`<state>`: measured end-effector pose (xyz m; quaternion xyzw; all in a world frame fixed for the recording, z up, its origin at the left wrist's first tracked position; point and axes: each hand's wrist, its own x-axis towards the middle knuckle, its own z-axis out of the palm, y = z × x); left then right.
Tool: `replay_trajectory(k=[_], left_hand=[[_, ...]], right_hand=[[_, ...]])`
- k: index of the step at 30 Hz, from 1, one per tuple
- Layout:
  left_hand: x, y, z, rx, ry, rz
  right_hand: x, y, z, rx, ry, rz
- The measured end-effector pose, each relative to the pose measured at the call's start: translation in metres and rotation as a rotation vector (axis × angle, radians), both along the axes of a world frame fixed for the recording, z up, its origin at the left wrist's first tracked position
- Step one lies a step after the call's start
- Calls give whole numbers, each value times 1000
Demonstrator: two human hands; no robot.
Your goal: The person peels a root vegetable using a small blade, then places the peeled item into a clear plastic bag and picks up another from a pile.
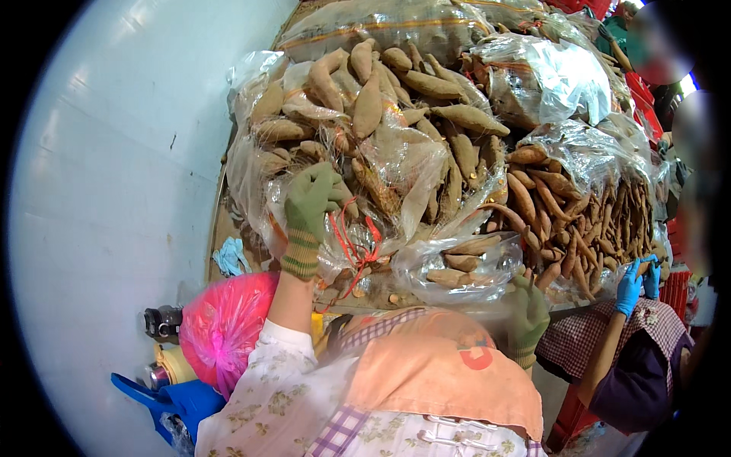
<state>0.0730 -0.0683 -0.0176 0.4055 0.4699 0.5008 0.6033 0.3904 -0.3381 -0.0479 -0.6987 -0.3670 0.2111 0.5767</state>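
Observation:
My left hand (308,202), in an olive-green knit glove, is raised over the near left of a heap of brown, spindle-shaped sweet potatoes (368,107). Its fingers are curled; what they hold, if anything, is hidden. Just right of the fingertips, red string (358,251) dangles over a torn clear plastic sack (415,171). My right hand (528,316), gloved alike, is low by the bench edge, its fingers smeared and partly hidden. Left of it lies a clear bag (495,278) with a few sweet potatoes inside.
Slimmer sweet potatoes (579,228) are piled at right, where a co-worker's blue-gloved hands (632,286) work. Full sacks (396,30) stand behind. A pale wall (114,167) bounds the left. A pink bag (228,324), a blue bag (183,404) and a crumpled blue glove (231,257) are at lower left.

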Motion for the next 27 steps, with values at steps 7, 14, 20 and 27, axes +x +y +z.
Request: replay_trajectory(k=[7, 14, 20, 27], left_hand=[[-9, 32, -35, 108, 1074, -1], [28, 36, -38, -39, 1402, 129], [-54, 10, -36, -103, 362, -4], [-37, -76, 36, -312, -24, 218]], right_hand=[[-4, -5, 17, -59, -103, 1], [32, -12, 5, -7, -21, 87], [50, -2, 12, 94, 92, 97], [66, -11, 13, -117, 201, 38]])
